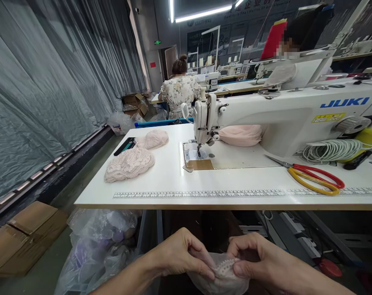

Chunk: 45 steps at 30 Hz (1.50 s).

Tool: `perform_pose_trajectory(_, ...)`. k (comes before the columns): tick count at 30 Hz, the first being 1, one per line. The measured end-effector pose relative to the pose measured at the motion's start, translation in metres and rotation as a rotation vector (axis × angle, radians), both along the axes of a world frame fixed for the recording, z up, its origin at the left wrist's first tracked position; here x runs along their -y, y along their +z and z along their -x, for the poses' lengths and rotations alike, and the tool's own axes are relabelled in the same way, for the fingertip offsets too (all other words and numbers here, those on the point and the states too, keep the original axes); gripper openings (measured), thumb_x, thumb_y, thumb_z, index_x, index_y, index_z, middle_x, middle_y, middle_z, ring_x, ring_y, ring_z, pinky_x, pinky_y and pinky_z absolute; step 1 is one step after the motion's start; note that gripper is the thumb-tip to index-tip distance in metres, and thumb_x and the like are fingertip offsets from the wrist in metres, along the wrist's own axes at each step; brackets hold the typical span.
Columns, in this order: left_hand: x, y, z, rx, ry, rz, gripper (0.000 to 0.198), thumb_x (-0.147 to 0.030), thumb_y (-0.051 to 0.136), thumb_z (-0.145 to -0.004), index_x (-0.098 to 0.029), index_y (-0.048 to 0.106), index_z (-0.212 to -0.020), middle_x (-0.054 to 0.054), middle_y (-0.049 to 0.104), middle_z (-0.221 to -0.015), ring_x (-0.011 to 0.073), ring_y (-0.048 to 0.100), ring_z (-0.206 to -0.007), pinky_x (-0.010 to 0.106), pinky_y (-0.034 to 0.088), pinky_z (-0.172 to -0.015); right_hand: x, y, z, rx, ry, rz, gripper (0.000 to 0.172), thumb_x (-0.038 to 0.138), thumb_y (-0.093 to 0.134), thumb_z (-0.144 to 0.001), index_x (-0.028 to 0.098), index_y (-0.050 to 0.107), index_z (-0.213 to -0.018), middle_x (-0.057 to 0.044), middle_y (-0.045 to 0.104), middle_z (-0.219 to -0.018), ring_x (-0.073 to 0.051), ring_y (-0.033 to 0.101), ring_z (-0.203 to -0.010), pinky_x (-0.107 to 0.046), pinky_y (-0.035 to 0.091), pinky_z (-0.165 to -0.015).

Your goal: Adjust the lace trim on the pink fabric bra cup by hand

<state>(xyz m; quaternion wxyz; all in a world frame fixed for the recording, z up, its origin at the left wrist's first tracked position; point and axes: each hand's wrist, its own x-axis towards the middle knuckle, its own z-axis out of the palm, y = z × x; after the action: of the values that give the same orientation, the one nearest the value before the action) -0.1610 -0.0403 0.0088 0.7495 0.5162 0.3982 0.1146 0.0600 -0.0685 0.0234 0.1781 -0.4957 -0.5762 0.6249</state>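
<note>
Below the table's front edge, a sheer pale fabric piece with lace trim [225, 272] is held between both my hands. My left hand [186, 254] pinches its left side, thumb against fingers. On the other side my right hand [253, 258] grips the lace edge between thumb and forefinger. The lower part of the fabric runs out of the picture. Above the hands stands a white JUKI sewing machine [290, 110], with pink fabric [241, 135] bunched behind its needle.
Pink lace pieces [129, 164] and a dark phone-like object [124, 146] lie on the white table [167, 180]. Scissors [314, 178] and coiled cord [330, 150] sit at right. Plastic bags [96, 250] and a cardboard box [26, 237] stand below left. A person [179, 92] sits ahead.
</note>
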Motion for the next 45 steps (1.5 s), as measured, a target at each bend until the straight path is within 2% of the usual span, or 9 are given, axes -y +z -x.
perform_pose_trajectory(4,0.002,-0.002,-0.001,0.014,0.011,-0.026,0.036,-0.034,0.086,-0.045,-0.016,0.076,-0.074,0.002,0.069,-0.067,0.0116,0.059,-0.061,0.022,0.047,-0.066,-0.002,0.004,0.004,-0.024,0.023,-0.001,0.036,0.053,0.07,-0.068,0.017,0.07,-0.072,0.001,0.056,-0.067,-0.016,0.047,-0.067,-0.026,0.034,-0.062)
perform_pose_trajectory(11,0.003,-0.003,-0.002,0.001,0.055,-0.051,0.034,-0.033,0.085,-0.047,-0.015,0.076,-0.074,0.002,0.069,-0.066,0.0106,0.057,-0.059,0.021,0.045,-0.062,-0.008,0.001,0.011,-0.094,0.077,-0.107,0.03,0.046,0.068,-0.073,0.017,0.07,-0.07,0.0,0.058,-0.068,-0.017,0.051,-0.069,-0.026,0.036,-0.065)
perform_pose_trajectory(15,0.001,-0.005,-0.002,-0.047,0.102,-0.06,0.033,-0.032,0.084,-0.049,-0.013,0.076,-0.074,0.002,0.067,-0.064,0.01,0.055,-0.056,0.021,0.044,-0.058,-0.012,0.001,0.016,-0.067,0.025,-0.12,0.037,0.051,0.067,-0.072,0.016,0.063,-0.063,0.002,0.052,-0.061,-0.014,0.044,-0.062,-0.025,0.032,-0.06)
perform_pose_trajectory(18,-0.001,-0.007,-0.001,-0.047,0.122,-0.042,0.035,-0.034,0.084,-0.049,-0.013,0.076,-0.075,0.002,0.067,-0.063,0.0097,0.055,-0.055,0.02,0.043,-0.057,-0.015,-0.002,0.016,-0.057,0.019,-0.149,0.042,0.055,0.063,-0.077,0.015,0.062,-0.066,0.002,0.05,-0.062,-0.014,0.042,-0.063,-0.025,0.031,-0.06)
perform_pose_trajectory(26,-0.012,-0.013,0.002,0.005,0.088,-0.032,0.025,-0.027,0.081,-0.055,-0.015,0.076,-0.076,0.003,0.07,-0.068,0.0102,0.059,-0.058,0.02,0.048,-0.063,-0.026,-0.006,0.0,-0.129,0.137,-0.097,0.057,0.068,0.047,-0.082,0.014,0.06,-0.069,0.002,0.044,-0.062,-0.013,0.037,-0.06,-0.025,0.028,-0.056)
perform_pose_trajectory(29,-0.015,-0.016,0.001,-0.012,0.095,-0.014,0.024,-0.025,0.082,-0.054,-0.014,0.076,-0.073,0.002,0.069,-0.065,0.0101,0.059,-0.058,0.02,0.047,-0.062,-0.027,-0.009,-0.004,-0.093,0.121,-0.055,0.05,0.065,0.058,-0.075,0.016,0.061,-0.072,0.002,0.047,-0.065,-0.013,0.039,-0.062,-0.024,0.03,-0.057)
perform_pose_trajectory(32,-0.017,-0.019,0.0,-0.027,0.087,0.016,0.023,-0.024,0.082,-0.053,-0.014,0.075,-0.072,0.002,0.068,-0.064,0.0094,0.058,-0.057,0.019,0.047,-0.06,-0.026,-0.017,-0.007,-0.059,0.098,-0.001,0.034,0.049,0.072,-0.068,0.018,0.061,-0.076,0.002,0.052,-0.068,-0.013,0.043,-0.065,-0.023,0.033,-0.057)
perform_pose_trajectory(37,-0.019,-0.017,-0.003,-0.063,0.079,0.037,0.023,-0.024,0.082,-0.052,-0.014,0.075,-0.072,0.001,0.068,-0.064,0.0096,0.058,-0.058,0.018,0.045,-0.06,-0.023,-0.028,-0.01,-0.021,0.08,-0.03,0.019,0.034,0.07,-0.071,0.019,0.06,-0.079,0.003,0.054,-0.072,-0.013,0.045,-0.067,-0.022,0.035,-0.059)
perform_pose_trajectory(45,-0.022,-0.013,-0.009,-0.083,0.061,0.051,0.021,-0.023,0.082,-0.051,-0.014,0.075,-0.069,0.001,0.067,-0.062,0.0091,0.056,-0.057,0.019,0.044,-0.06,-0.024,-0.032,-0.017,-0.043,0.08,-0.032,0.017,0.036,0.067,-0.076,0.019,0.064,-0.079,0.002,0.056,-0.076,-0.014,0.048,-0.071,-0.023,0.036,-0.063)
